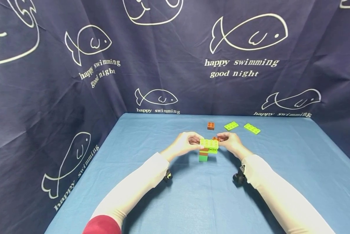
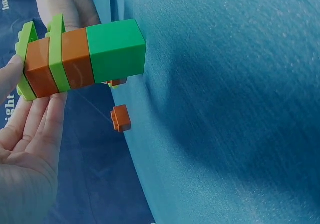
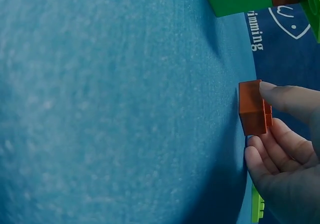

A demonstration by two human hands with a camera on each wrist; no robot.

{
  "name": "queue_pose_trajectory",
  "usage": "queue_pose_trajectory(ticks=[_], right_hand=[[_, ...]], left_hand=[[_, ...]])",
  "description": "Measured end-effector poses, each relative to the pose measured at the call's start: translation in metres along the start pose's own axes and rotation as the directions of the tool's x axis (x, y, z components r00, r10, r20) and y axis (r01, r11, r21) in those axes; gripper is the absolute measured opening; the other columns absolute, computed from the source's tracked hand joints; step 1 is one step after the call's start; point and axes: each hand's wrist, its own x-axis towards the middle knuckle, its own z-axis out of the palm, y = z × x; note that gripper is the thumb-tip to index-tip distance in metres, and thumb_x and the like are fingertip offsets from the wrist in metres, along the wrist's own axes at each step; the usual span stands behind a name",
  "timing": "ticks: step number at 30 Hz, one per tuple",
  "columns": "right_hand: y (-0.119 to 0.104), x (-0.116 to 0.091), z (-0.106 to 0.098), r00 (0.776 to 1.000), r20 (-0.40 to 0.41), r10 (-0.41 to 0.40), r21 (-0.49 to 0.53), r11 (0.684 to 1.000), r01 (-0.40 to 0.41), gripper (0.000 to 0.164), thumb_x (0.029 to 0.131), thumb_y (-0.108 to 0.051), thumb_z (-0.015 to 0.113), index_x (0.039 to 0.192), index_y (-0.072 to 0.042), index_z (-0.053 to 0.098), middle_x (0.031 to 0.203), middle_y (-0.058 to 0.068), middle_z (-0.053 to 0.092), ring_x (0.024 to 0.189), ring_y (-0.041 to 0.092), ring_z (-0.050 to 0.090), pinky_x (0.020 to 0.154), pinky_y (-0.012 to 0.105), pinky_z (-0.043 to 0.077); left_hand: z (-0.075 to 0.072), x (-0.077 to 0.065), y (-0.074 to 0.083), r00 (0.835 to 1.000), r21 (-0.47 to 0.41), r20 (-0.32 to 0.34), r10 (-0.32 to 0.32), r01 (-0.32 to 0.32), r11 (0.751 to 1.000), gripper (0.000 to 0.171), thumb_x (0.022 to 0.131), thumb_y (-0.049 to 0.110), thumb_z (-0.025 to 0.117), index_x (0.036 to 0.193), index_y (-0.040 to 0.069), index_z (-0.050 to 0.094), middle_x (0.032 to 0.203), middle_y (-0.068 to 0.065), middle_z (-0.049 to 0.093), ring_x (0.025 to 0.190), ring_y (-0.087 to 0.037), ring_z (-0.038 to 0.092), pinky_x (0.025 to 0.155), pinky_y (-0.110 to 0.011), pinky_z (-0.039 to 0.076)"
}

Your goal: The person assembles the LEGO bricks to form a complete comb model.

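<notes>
My left hand (image 1: 187, 143) grips a small stack of toy building bricks by its upper part, thumb at the top lime plate (image 1: 211, 143) and fingers along the side. In the left wrist view the stack shows a green brick (image 2: 118, 51) at its base, then an orange-brown brick (image 2: 78, 58), a lime plate (image 2: 57, 58), another orange-brown brick (image 2: 40, 66) and the top plate. Both plates jut out toward the right. Just right of the stack, my right hand (image 1: 231, 143) pinches a separate orange brick (image 3: 252, 108) between thumb and fingers, its studs facing up.
Beyond the hands, a loose orange brick (image 1: 211, 126) lies on the blue cloth-covered table (image 1: 204, 201). Two lime plates, a left one (image 1: 231, 125) and a right one (image 1: 252, 128), lie near the back edge. A dark curtain (image 1: 175, 58) with fish drawings hangs behind and at the left.
</notes>
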Motion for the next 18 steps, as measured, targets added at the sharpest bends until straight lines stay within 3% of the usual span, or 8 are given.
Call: queue_pose_trajectory(ticks=[9,18], right_hand=[[0.0025,0.0021,0.0011,1.000,0.014,-0.003,-0.040,0.999,0.004,0.043,0.088,-0.005,0.068,0.128,0.002,0.058,0.118,0.022,0.063,0.106,0.031,0.058,0.077,0.028,0.050],[0.0014,-0.0003,0.0022,0.997,-0.007,-0.080,-0.167,0.983,0.078,0.036,0.088,-0.001,0.066,0.124,0.002,0.061,0.114,0.023,0.065,0.103,0.035,0.060,0.081,0.039,0.053]], left_hand=[[0.0002,0.0004,-0.0006,1.000,0.039,-0.013,0.015,-0.014,0.999,0.031,0.080,0.010,0.080,0.108,0.003,0.069,0.098,-0.013,0.072,0.083,-0.011,0.068,0.077,-0.018,0.056],[0.0013,0.0012,-0.0018,1.000,0.019,-0.010,0.022,-0.021,1.000,0.032,0.079,0.010,0.080,0.109,0.002,0.069,0.099,-0.014,0.072,0.085,-0.014,0.069,0.079,-0.019,0.057]])
